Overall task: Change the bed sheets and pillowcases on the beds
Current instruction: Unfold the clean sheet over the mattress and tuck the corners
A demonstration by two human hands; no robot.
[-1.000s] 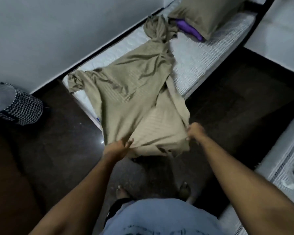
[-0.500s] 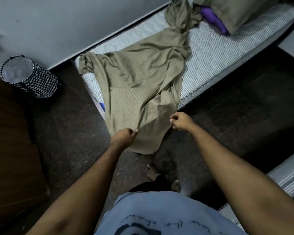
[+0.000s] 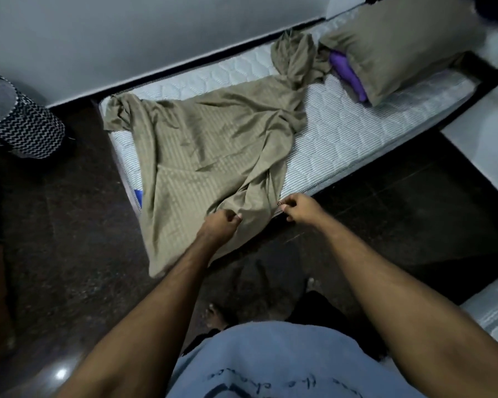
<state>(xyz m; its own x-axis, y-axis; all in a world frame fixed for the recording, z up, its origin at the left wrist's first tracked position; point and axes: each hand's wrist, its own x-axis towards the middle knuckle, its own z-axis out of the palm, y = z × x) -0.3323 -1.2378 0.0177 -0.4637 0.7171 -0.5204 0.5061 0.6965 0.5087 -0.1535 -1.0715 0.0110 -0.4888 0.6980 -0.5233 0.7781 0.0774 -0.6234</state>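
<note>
An olive-tan striped bed sheet [image 3: 207, 147] lies crumpled across the bare white quilted mattress [image 3: 342, 130], its near end hanging over the foot corner toward the floor. My left hand [image 3: 220, 225] grips a bunched fold of the sheet at the mattress's near corner. My right hand [image 3: 299, 208] pinches the sheet's edge just to the right, at the mattress side. At the head end rests a pillow in an olive case [image 3: 397, 44], with a purple inner pillow [image 3: 348, 73] poking out of its open end.
A black-and-white zigzag laundry basket [image 3: 20, 127] stands on the dark floor [image 3: 69, 225] left of the bed. The bed lies against a pale wall [image 3: 127, 38]. A second mattress edge [image 3: 495, 308] shows at lower right. My bare feet stand near the bed's corner.
Both hands moved forward and lowered the sheet's near end onto the mattress corner. The hands came closer together. The sheet now lies flatter on the bed.
</note>
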